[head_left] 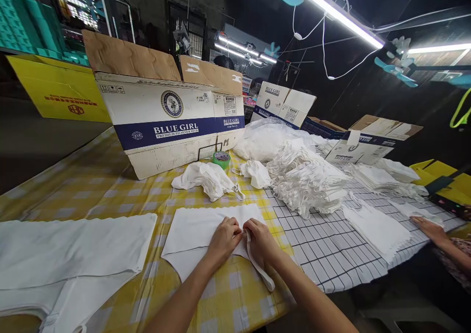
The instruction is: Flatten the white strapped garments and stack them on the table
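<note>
A white camisole-like garment (195,227) lies flat on the yellow checked cloth, its scalloped edge away from me. My left hand (225,236) rests over its middle, fingertips pinched at the base of a thin strap. Close beside it, my right hand (259,237) is closed on the same strap (265,278), whose loop hangs down toward the table edge. The exact point between the fingertips is hidden. To the left lies a similar white garment (84,247), spread flat. Crumpled white garments (206,177) sit just beyond my hands.
A printed carton (172,107) stands behind, with green tape (221,159) near its base. A tall pile of white garments (307,176) and a clear plastic bag (265,139) lie to the right. Another person's hand (429,227) touches white fabric at far right.
</note>
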Motion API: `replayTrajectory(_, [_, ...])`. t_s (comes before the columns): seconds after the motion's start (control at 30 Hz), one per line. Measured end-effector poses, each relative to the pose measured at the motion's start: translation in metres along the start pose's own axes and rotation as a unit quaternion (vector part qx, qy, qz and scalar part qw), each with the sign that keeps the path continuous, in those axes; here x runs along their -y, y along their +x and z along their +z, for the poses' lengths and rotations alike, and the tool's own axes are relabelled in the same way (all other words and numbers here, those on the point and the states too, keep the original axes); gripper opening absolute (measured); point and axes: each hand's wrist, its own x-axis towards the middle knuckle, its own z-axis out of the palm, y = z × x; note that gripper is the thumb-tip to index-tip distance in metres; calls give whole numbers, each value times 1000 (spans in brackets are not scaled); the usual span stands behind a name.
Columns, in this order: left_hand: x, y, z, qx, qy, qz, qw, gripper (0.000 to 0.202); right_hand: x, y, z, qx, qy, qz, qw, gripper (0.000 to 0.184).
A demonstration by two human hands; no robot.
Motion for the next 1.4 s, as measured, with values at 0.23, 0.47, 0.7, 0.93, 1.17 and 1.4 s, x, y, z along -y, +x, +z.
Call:
replayTrajectory(0.23, [1,1,2,7,8,0,1000,16,0,4,-2,35,-73,-71,994,16])
replayTrajectory(0.47, [1,1,3,3,19,12,1000,19,3,7,-1,50,-32,-94,994,19])
replayTrajectory(0.7, [2,1,2,0,20,5,1000,16,5,1,8,-35,144,40,988,24])
replayTrajectory(0.93, [0,2,4,-14,30,4,999,28,1,-1,19,-87,252,117,957,20])
replayTrajectory(1.17, [-1,1,4,-15,34,11,999,23,7,-1,25,-114,257,144,949,21])
replayTrajectory(1.4, [-3,1,2,-16,28,8,999,17,17,-2,18,-100,303,175,931,25])
